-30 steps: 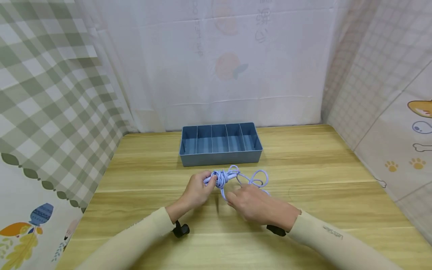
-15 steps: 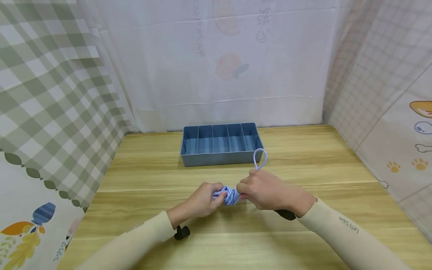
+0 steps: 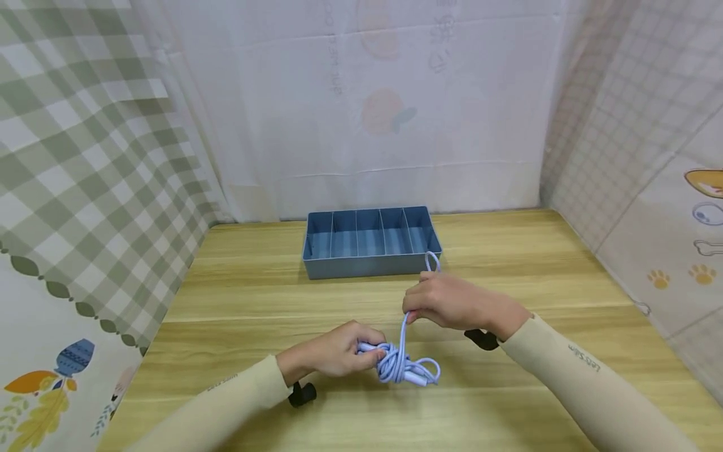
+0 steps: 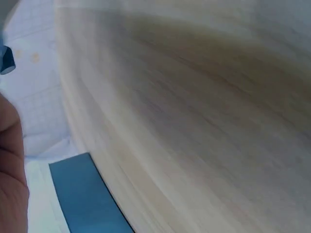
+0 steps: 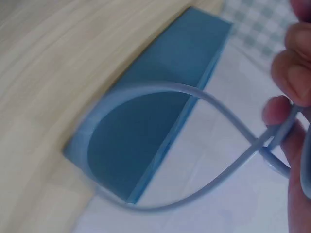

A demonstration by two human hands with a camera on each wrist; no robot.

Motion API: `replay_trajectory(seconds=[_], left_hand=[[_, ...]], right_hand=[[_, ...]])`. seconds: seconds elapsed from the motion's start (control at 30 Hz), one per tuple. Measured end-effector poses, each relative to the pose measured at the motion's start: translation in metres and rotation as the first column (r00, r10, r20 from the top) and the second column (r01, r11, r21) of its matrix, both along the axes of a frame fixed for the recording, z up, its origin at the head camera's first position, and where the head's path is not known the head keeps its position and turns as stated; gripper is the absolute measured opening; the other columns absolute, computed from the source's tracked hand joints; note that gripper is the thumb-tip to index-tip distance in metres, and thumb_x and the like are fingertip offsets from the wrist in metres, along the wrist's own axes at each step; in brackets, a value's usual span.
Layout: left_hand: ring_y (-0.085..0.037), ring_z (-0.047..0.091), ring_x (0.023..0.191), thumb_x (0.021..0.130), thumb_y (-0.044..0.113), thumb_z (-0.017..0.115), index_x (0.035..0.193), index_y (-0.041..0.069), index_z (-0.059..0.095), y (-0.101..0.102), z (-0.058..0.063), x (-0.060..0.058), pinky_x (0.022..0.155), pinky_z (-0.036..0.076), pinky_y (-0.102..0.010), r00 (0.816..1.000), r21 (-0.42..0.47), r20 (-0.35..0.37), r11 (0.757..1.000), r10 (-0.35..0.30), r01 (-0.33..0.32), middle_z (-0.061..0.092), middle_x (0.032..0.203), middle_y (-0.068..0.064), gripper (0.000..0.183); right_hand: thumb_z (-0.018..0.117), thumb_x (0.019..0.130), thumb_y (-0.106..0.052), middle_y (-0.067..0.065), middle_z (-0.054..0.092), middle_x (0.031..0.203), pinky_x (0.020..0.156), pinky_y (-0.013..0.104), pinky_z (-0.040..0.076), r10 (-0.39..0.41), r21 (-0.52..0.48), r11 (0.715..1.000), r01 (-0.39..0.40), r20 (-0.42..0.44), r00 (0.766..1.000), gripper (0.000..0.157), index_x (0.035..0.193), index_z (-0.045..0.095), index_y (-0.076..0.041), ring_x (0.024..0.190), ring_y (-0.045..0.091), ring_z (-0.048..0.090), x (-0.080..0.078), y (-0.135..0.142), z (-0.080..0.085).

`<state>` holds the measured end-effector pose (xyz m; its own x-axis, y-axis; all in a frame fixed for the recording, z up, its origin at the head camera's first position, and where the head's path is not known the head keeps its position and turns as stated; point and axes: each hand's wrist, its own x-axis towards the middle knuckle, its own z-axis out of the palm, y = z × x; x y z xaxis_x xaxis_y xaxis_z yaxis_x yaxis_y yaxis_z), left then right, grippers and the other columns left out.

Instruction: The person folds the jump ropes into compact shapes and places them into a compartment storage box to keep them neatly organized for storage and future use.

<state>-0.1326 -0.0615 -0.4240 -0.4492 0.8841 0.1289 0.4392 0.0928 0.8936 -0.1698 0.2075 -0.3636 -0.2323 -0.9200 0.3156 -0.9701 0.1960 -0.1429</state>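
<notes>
A bundled light-blue cable (image 3: 391,366) hangs over the middle of the table in the head view, coils wrapped round its centre and a pale plug-like end poking out lower right. My left hand (image 3: 344,350) grips the bundle's left end between thumb and fingers. Up and to the right, my right hand (image 3: 452,300) pinches a strand that runs taut down to the coils. A loop of cord stands up behind that hand; the right wrist view shows this cord loop (image 5: 228,115) large, crossing itself beside the pinching fingers (image 5: 296,77). The left wrist view catches only the edge of the left hand (image 4: 12,179).
A blue-grey box (image 3: 373,266) with several narrow compartments stands at the back of the wooden table (image 3: 237,301), just beyond the right hand. Fabric curtains enclose the left, right and back; the checked curtain (image 3: 101,144) is on the left.
The right hand moved from beside the bundle up and right, drawing a strand out taut. The left hand shifted right and nearer with the bundle, whose plug-like end now shows at lower right.
</notes>
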Motion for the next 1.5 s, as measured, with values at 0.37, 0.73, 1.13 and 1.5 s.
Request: replay_trajectory(seconds=[0.37,0.73,1.13,1.5], left_hand=[[-0.004,0.039,0.053,0.106,0.005,0.043,0.086,-0.005,0.055,0.005,0.009,0.009,0.045,0.031,-0.021,0.93,0.258,0.309,0.959,-0.198,0.119,0.042,0.063,-0.006,0.025],[-0.004,0.035,0.052,0.111,0.016,0.036,0.089,0.003,0.054,0.011,0.017,-0.002,0.044,0.023,-0.021,0.815,0.438,0.578,0.831,0.033,-0.344,0.043,0.067,0.004,0.031],[-0.009,0.035,0.051,0.108,0.012,0.047,0.083,0.0,0.054,0.011,0.003,-0.021,0.044,0.027,-0.02,0.515,0.213,0.68,0.532,0.521,-0.82,0.046,0.064,-0.004,0.028],[-0.01,0.042,0.049,0.108,0.016,0.052,0.082,-0.005,0.056,0.006,-0.001,-0.025,0.043,0.037,-0.02,0.47,0.128,0.512,0.477,0.719,-0.869,0.051,0.063,-0.003,0.034]], right_hand=[[0.059,0.103,-0.011,-0.001,0.06,0.082,0.072,0.023,0.046,0.034,-0.233,0.972,0.03,0.267,0.963,0.01,0.094,0.06,-0.014,0.077,0.007,0.053,-0.013,0.007,-0.04],[0.05,0.107,-0.015,-0.008,0.057,0.083,0.072,0.032,0.049,-0.303,-0.124,0.939,0.319,0.136,0.943,0.015,0.094,0.057,-0.017,0.077,0.011,0.054,0.001,-0.016,-0.078],[0.036,0.111,-0.021,-0.001,0.047,0.076,0.059,0.031,0.038,-0.329,-0.09,0.944,0.317,-0.313,0.891,0.03,0.092,0.054,-0.009,0.064,0.017,0.047,0.022,-0.025,-0.083],[0.035,0.11,-0.024,-0.006,0.051,0.069,0.055,0.025,0.023,-0.291,-0.009,0.953,0.303,-0.307,0.906,0.032,0.087,0.055,-0.014,0.056,0.011,0.043,0.044,-0.02,-0.076]])
